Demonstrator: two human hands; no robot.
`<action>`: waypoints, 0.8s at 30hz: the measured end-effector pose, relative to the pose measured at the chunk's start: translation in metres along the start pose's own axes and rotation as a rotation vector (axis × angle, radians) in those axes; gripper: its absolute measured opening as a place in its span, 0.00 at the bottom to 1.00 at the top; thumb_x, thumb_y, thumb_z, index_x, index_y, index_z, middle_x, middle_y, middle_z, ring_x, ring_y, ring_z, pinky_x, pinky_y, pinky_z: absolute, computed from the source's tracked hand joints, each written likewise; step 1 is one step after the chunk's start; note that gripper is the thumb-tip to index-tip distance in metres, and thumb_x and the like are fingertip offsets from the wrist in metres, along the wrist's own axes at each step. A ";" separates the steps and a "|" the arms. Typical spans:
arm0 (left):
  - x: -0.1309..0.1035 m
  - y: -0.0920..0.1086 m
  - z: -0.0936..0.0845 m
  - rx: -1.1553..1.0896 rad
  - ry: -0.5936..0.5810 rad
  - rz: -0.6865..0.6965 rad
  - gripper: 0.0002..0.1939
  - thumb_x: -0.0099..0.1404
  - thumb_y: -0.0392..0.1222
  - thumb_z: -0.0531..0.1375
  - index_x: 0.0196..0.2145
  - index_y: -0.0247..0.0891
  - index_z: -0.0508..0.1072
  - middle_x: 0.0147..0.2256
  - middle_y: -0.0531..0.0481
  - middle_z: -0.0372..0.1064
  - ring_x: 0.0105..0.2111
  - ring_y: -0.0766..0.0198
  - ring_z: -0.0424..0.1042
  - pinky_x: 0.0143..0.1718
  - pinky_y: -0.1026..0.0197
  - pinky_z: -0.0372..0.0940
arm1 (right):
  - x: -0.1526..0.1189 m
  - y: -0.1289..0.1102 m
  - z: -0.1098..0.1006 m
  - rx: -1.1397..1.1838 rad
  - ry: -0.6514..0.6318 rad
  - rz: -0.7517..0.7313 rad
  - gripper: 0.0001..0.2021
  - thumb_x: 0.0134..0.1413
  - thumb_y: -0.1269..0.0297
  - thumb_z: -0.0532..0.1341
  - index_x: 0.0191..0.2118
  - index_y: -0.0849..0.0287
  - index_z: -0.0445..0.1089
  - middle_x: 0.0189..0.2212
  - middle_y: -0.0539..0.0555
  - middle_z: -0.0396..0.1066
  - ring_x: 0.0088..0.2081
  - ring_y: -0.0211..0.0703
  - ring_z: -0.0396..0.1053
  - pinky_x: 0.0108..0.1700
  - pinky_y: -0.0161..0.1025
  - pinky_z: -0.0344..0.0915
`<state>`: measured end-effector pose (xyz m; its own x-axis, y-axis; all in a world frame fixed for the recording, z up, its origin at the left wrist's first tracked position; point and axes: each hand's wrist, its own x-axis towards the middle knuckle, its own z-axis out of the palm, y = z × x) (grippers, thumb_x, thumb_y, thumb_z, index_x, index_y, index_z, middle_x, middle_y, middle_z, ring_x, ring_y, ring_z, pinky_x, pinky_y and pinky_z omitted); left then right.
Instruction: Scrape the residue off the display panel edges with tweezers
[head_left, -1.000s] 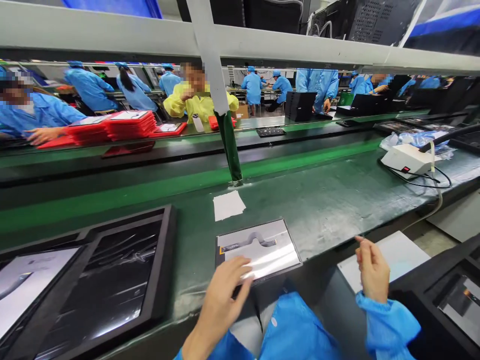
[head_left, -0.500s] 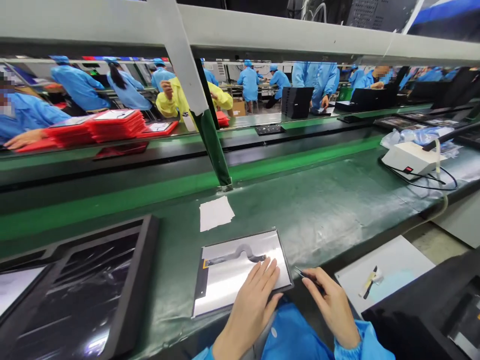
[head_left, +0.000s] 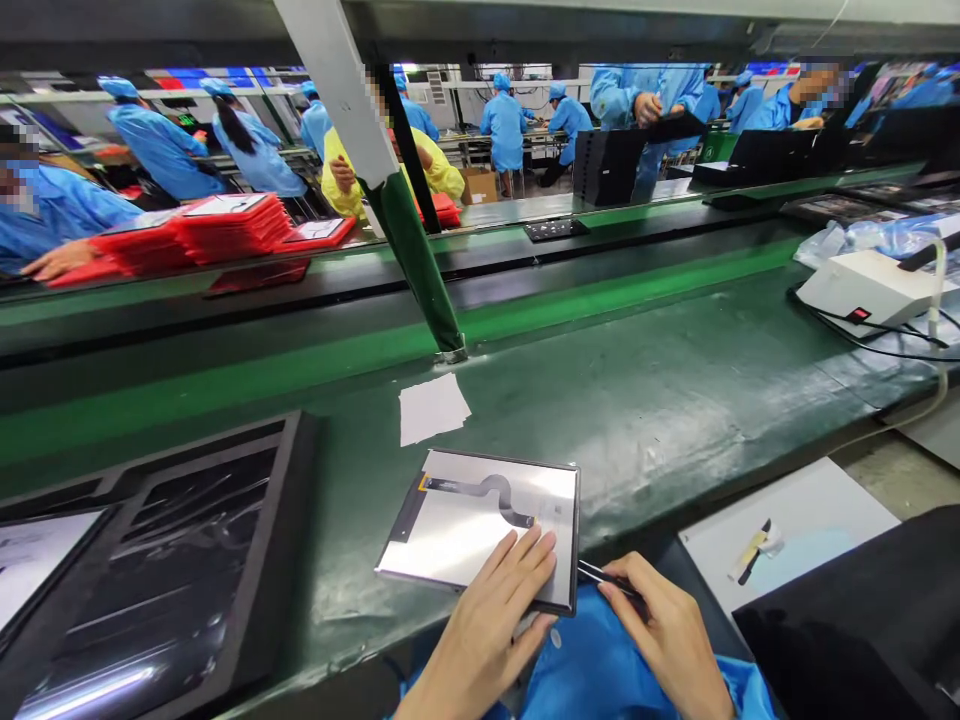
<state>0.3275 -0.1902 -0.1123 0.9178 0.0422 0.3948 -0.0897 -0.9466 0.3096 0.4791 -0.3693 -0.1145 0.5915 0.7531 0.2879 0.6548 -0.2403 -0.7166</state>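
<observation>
A tablet-sized display panel lies back side up at the near edge of the green bench, its right end slightly past the edge. A dark flex cable with an orange end curves across its silvery back. My left hand rests on the panel's near right part, fingers stretched out flat, thumb beside the near edge. My right hand is closed around a pair of tweezers. Their tips point left at the panel's right edge; whether they touch it I cannot tell.
White paper sheets lie beyond the panel. To the left stands a black foam tray with film-covered panels. A white device with cables sits at the far right. A white board holds a small knife. Several co-workers work across the bench.
The panel has turned clockwise under my left hand, its right end swinging toward me. My right hand, still holding the tweezers, has shifted slightly down. The view has tilted slightly.
</observation>
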 end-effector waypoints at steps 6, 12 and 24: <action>-0.001 0.001 0.002 -0.025 0.002 -0.019 0.24 0.74 0.37 0.54 0.66 0.33 0.59 0.63 0.40 0.64 0.66 0.54 0.58 0.66 0.47 0.58 | -0.003 -0.004 0.000 -0.034 -0.008 -0.014 0.14 0.71 0.57 0.51 0.37 0.54 0.69 0.27 0.48 0.73 0.26 0.38 0.74 0.29 0.31 0.69; -0.003 0.000 0.004 -0.028 0.003 -0.027 0.26 0.74 0.38 0.54 0.67 0.35 0.58 0.63 0.39 0.63 0.66 0.53 0.57 0.66 0.46 0.58 | -0.004 -0.005 0.001 -0.063 0.023 -0.010 0.12 0.71 0.58 0.52 0.38 0.53 0.69 0.28 0.48 0.73 0.26 0.39 0.75 0.29 0.31 0.70; -0.001 -0.001 0.004 -0.014 0.053 0.002 0.27 0.73 0.41 0.58 0.66 0.36 0.60 0.61 0.40 0.67 0.64 0.52 0.62 0.64 0.48 0.61 | 0.000 -0.004 0.003 -0.030 0.040 -0.003 0.13 0.71 0.57 0.51 0.38 0.53 0.70 0.28 0.50 0.75 0.26 0.39 0.76 0.30 0.30 0.72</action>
<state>0.3278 -0.1908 -0.1167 0.8961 0.0577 0.4400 -0.0967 -0.9423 0.3206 0.4752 -0.3672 -0.1137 0.6078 0.7287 0.3156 0.6700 -0.2572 -0.6964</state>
